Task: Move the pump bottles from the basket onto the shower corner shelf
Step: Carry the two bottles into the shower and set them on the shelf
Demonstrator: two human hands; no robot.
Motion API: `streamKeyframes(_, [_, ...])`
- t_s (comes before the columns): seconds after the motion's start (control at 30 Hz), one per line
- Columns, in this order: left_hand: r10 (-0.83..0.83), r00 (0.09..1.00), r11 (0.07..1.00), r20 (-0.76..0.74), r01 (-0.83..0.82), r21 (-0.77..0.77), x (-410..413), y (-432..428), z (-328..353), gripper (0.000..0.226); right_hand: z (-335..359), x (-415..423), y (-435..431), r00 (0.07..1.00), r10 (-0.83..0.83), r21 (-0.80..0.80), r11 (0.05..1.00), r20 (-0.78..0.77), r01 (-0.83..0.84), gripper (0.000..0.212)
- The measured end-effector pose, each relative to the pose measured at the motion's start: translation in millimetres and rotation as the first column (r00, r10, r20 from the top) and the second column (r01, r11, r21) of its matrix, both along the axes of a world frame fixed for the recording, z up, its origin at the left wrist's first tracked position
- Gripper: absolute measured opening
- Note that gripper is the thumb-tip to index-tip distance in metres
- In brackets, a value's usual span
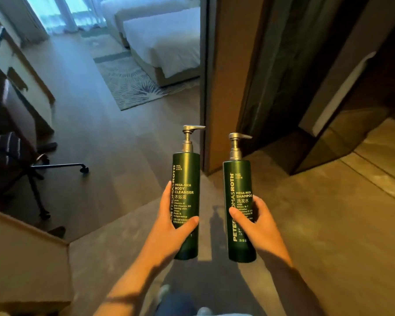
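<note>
I hold two tall dark green pump bottles upright in front of me, each with a silver pump head. My left hand (171, 222) is wrapped around the lower half of the body cleanser bottle (186, 176). My right hand (255, 222) grips the shampoo bottle (237, 185) at about the same height. The two bottles stand side by side, a small gap apart, both pump spouts pointing right. Neither the basket nor the shower corner shelf is in view.
A dark door edge and frame (217, 87) stand straight ahead. Beyond on the left lies a bedroom with a bed (162, 46), a patterned rug (128, 80) and an office chair (12, 156). A counter edge (25, 247) is at lower left. Stone floor (328, 224) spreads to the right.
</note>
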State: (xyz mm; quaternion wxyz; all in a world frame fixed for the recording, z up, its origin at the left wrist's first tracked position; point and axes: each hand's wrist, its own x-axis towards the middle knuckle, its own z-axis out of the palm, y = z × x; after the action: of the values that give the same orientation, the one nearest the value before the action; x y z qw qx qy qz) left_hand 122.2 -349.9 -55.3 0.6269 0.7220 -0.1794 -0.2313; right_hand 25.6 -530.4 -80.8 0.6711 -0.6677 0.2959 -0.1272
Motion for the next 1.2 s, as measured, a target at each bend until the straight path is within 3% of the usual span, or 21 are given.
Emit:
streamKeyframes(0.2, [-0.243,0.968,0.97,-0.068,0.243,-0.016,17,-85,-2,0.095,-12,-25,-56,0.958,-0.284,-0.062,0.958,-0.033,0.281,0.043])
streamKeyframes(0.33, [-0.364,0.929,0.931,-0.064,0.361,-0.055,37,-149,-9,0.088,-7,-22,-104,0.922,-0.385,-0.161,0.913,-0.04,0.375,0.056])
streamKeyframes(0.7, [-0.559,0.829,0.828,-0.023,0.556,-0.074,107,-330,-27,0.089,-2,33,-242,0.807,-0.59,-0.197,0.79,0.015,0.581,0.046])
streamKeyframes(0.87, [-0.649,0.761,0.756,0.015,0.647,-0.1,90,-396,-38,0.087,-6,17,-275,0.719,-0.694,-0.166,0.705,0.036,0.69,0.045])
streamKeyframes(1.03, [-0.754,0.657,0.656,0.008,0.754,-0.033,57,-469,-40,0.089,-4,-40,-322,0.584,-0.811,-0.077,0.581,0.034,0.81,0.047])
streamKeyframes(1.2, [-0.775,0.632,0.632,0.012,0.774,0.033,4,-551,-45,0.082,-11,-105,-388,0.501,-0.865,-0.047,0.501,-0.004,0.864,0.055])
